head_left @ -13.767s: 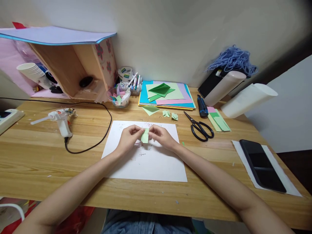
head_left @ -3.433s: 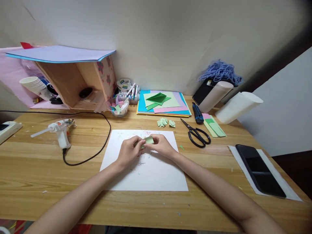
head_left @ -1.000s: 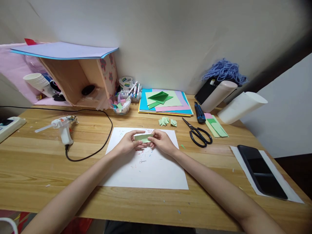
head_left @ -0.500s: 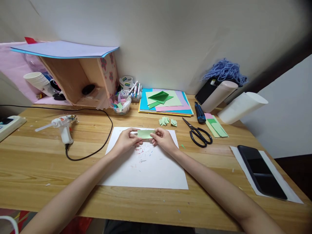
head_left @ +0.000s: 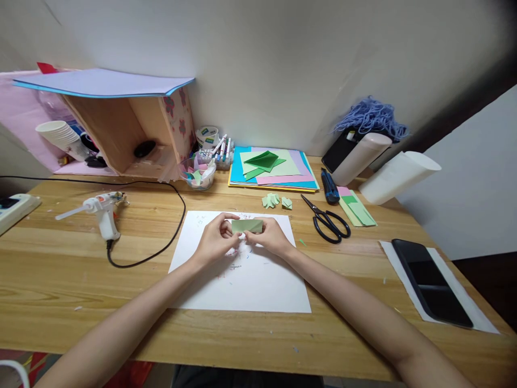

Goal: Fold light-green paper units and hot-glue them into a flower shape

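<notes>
A small light green strip of paper [head_left: 247, 226] is held level between my two hands, above a white sheet of paper [head_left: 258, 285] that carries small coloured marks. My left hand [head_left: 220, 236] pinches the strip at its left end and lower edge. At the right end, my right hand [head_left: 268, 235] grips it between thumb and fingers. Just beyond the hands lie cut light green paper pieces [head_left: 270, 201] and a small folded green piece [head_left: 286, 203]. Black-handled scissors [head_left: 326, 219] rest on the table to the right of them.
A glue gun [head_left: 105, 215] with its cord stands at left, near an open box [head_left: 177, 124]. Coloured paper sheets [head_left: 238, 175], a bowl of scraps [head_left: 197, 178] and markers [head_left: 226, 148] are at the back. A utility knife [head_left: 330, 187], paper strips [head_left: 357, 210] and a phone [head_left: 432, 283] lie right.
The green strip has tilted and moved slightly right and nearer me. Both thumbs have shifted to its lower edge, closer together.
</notes>
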The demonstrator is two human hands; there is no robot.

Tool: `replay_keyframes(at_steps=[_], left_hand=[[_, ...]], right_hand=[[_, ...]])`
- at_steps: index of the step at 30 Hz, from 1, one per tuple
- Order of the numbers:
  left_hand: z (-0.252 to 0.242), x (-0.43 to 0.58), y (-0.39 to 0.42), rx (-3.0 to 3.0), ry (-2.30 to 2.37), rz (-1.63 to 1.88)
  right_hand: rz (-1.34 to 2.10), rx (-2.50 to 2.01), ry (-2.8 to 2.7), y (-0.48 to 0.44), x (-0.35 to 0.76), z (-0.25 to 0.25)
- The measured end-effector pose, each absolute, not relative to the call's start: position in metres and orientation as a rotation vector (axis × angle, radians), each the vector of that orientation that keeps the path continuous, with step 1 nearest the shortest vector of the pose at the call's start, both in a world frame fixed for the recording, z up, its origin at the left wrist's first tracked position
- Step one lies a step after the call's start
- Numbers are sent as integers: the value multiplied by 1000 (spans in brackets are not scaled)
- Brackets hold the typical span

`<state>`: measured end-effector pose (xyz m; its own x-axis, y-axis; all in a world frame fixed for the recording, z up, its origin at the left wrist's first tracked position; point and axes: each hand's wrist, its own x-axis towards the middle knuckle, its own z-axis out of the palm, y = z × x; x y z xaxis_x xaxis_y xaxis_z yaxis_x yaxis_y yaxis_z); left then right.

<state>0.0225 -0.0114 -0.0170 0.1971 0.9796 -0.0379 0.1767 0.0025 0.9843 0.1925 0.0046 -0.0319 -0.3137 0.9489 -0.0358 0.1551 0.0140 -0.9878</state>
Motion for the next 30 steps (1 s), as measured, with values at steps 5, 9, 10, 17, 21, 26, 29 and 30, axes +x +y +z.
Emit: replay_keyframes(at_steps=[5, 9, 10, 17, 21, 26, 29, 30], left_hand=[[-12, 15, -2, 1400, 1216, 958], [-12, 8, 6, 1341, 1218, 934], [-13, 7, 8, 1336, 1217, 935], [-16, 3, 10, 1368, 1186, 894], [-16, 2, 9, 1371, 1090, 777], [-18, 4, 13, 1153, 1147, 905], [-15, 6, 11, 1006, 1171, 920], [-13, 7, 10, 976, 1134, 879]], right_hand=[[1409, -1150, -1449, 8, 193, -33], [1415, -1174, -1342, 11, 194, -35], [1403, -1187, -1317, 12, 195, -35], [1277, -1166, -1314, 16, 199, -31], [1340, -1182, -1462, 16, 200, -35], [1234, -1236, -1461, 15, 198, -39], [1129, -1222, -1433, 11, 196, -35], [1076, -1203, -1435, 9, 195, -33]])
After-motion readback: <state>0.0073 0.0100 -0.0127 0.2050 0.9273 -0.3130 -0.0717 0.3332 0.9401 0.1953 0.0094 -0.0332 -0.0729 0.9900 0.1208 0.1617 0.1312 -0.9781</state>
